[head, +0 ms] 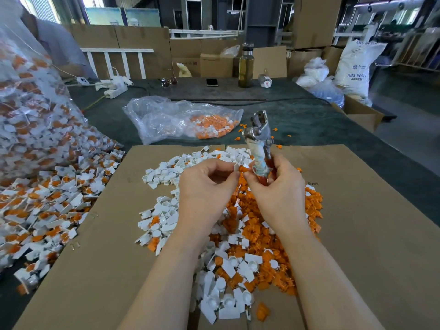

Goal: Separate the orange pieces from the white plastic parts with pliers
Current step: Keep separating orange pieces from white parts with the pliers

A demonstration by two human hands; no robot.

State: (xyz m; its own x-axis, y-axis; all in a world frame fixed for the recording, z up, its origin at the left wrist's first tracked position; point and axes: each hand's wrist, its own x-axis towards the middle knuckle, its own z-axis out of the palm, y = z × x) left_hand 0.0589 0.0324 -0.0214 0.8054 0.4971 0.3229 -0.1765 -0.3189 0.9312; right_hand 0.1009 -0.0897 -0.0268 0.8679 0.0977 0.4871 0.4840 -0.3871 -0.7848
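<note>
Nearest us: mixed heap of white plastic parts (228, 303) and orange pieces (269, 236) on the cardboard sheet (100, 246), piled right under our forearms so the next piece is w/in easy reach.

Hands sit together above the heap, nearly touching. Left hand (204, 184) pinches one white part w/ an orange piece (242, 168) on it, thumb + forefinger, held up at working height. Right hand (278, 186) is wrapped round the handles of the pliers (258, 139), head pointing up and away; fingertips also reach the orange bit. Pliers head isn't on the part, so we judge this as a hand-pull or a re-position before the bite. Can't tell if the orange bit is already free.

Left of the cardboard: unsorted stock (40, 210) spilling from the big clear bag (31, 110), feed side, prob. kept there so it doesn't mix w/ done work.

Past the cardboard on the green table (297, 120): smaller clear bag (181, 117) w/ orange pieces inside, a few orange crumbs loose beside it. Looks like output.

Far edge: phone (212, 82), sunglasses (169, 81), bottle (246, 65), power strip (114, 88); cartons and an ABS resin sack (354, 65) behind.
</note>
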